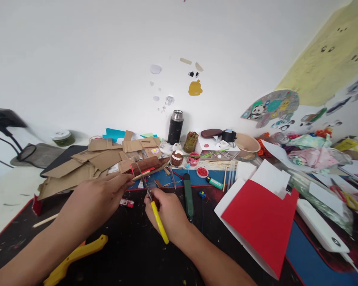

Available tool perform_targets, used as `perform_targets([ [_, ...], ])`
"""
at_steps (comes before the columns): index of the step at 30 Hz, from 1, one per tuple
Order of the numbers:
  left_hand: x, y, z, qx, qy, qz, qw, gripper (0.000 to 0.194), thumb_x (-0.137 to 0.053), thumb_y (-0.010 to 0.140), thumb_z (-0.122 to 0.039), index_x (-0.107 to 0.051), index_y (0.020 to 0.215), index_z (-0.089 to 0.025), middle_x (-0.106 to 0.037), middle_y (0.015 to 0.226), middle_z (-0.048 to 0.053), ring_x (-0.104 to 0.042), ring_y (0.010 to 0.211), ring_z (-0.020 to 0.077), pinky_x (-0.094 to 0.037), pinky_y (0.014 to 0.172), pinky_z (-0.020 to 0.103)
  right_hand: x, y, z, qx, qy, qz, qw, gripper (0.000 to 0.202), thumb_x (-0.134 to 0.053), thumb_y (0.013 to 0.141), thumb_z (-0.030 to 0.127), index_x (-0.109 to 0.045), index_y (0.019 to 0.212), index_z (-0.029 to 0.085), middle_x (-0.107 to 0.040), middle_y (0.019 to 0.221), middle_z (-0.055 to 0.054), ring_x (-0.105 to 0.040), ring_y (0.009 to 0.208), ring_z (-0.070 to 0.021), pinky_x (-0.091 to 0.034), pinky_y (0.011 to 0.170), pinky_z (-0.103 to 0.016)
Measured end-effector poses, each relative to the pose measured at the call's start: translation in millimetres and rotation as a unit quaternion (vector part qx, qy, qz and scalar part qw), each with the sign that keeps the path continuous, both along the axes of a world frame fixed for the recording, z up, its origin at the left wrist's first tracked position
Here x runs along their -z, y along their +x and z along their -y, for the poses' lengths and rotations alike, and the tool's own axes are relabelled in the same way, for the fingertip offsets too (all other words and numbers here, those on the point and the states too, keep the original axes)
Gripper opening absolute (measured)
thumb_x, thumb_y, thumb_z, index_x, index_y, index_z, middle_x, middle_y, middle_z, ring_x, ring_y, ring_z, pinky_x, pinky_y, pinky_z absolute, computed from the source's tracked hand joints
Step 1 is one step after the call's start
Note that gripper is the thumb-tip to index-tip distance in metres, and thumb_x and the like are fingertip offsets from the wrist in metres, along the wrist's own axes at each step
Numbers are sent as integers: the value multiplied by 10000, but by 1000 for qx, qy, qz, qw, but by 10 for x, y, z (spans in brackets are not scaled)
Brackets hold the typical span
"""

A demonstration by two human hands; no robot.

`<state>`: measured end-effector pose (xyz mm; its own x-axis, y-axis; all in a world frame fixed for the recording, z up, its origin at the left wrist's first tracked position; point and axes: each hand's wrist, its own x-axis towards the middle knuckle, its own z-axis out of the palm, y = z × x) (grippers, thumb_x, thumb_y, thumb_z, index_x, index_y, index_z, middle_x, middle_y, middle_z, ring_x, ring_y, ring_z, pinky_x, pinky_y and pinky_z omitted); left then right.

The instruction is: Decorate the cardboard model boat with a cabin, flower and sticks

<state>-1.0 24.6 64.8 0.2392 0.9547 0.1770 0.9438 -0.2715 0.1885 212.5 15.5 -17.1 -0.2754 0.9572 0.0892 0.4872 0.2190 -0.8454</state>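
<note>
My right hand (168,214) is closed around a pair of scissors (158,222) with yellow handles. Their metal blades point up and left, towards the fingertips of my left hand (103,196). Pinched in my left hand is a thin pale wooden stick (141,175) with a red strip along its tip. The stick meets the blades; whether they have cut into it I cannot tell. Just behind lies a brown, rounded, pointed object (147,163). A small red and white piece (127,203) rests on the black mat between my hands.
Cardboard pieces (104,159) are piled at the back left. A yellow glue-gun-like tool (74,258) lies front left. Right of my hands are a green utility knife (188,196), red paper (261,222) and a white power strip (320,228). A black flask (176,129) stands by the wall.
</note>
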Motion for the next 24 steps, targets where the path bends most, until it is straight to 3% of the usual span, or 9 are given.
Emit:
perform_targets([
  [4, -38, -61, -42, 3, -58, 91, 994, 510, -404, 997, -520, -848, 979, -270, -872, 839, 101, -788, 714, 314, -478, 649, 362, 3, -11, 22, -2, 9, 13, 1000, 75, -694, 975, 213, -748, 925, 225, -720, 713, -12, -601, 587, -150, -385, 616, -241],
  [8, -71, -139, -113, 21, -139, 180, 974, 556, -481, 983, -648, -865, 977, -246, -843, 812, 54, -737, 713, 263, -457, 659, 324, 3, 4, 24, -6, 37, 31, 999, 75, -688, 982, 238, -746, 936, 228, -750, 742, -24, -641, 617, -165, -386, 629, -251],
  [11, -80, -216, -162, 37, -197, 230, 952, 564, -556, 964, -705, -849, 971, -223, -757, 735, 19, -616, 661, 207, -418, 632, 296, 11, 27, 17, -12, 68, 44, 997, 83, -682, 992, 269, -749, 961, 231, -776, 787, -33, -678, 664, -178, -392, 647, -257],
  [16, -91, -313, -201, 44, -341, 327, 880, 598, -626, 945, -761, -571, 672, -231, -468, 584, -60, -334, 519, 119, -245, 533, 276, 45, 49, 12, -21, 114, 59, 992, 86, -688, 973, 275, -761, 977, 231, -768, 788, -26, -656, 656, -175, -384, 654, -267],
  [17, -92, -308, -201, 42, -342, 325, 880, 600, -617, 951, -763, -568, 675, -232, -454, 584, -62, -326, 519, 119, -238, 533, 277, 51, 49, 9, -18, 111, 56, 992, 93, -687, 974, 276, -768, 980, 232, -764, 778, -24, -648, 644, -173, -384, 647, -265],
  [19, -93, -266, -184, 31, -295, 287, 911, 570, -580, 969, -749, -662, 751, -229, -474, 588, -51, -363, 535, 139, -263, 545, 281, 64, 44, -5, -7, 99, 47, 994, 111, -684, 979, 282, -784, 986, 235, -759, 754, -21, -636, 621, -172, -389, 635, -262],
  [22, -92, -146, -103, 0, -152, 183, 971, 541, -490, 991, -679, -800, 937, -240, -575, 595, -3, -487, 556, 204, -325, 577, 309, 90, 29, -35, 17, 85, 33, 996, 121, -681, 985, 268, -798, 987, 239, -769, 749, -23, -654, 616, -176, -429, 651, -256],
  [24, -85, -62, -21, -28, -46, 111, 992, 519, -447, 1008, -595, -835, 1018, -251, -692, 671, 56, -583, 596, 261, -337, 597, 336, 107, 19, -51, 29, 84, 18, 996, 113, -684, 979, 249, -797, 979, 243, -784, 768, -26, -687, 638, -180, -463, 676, -250],
])
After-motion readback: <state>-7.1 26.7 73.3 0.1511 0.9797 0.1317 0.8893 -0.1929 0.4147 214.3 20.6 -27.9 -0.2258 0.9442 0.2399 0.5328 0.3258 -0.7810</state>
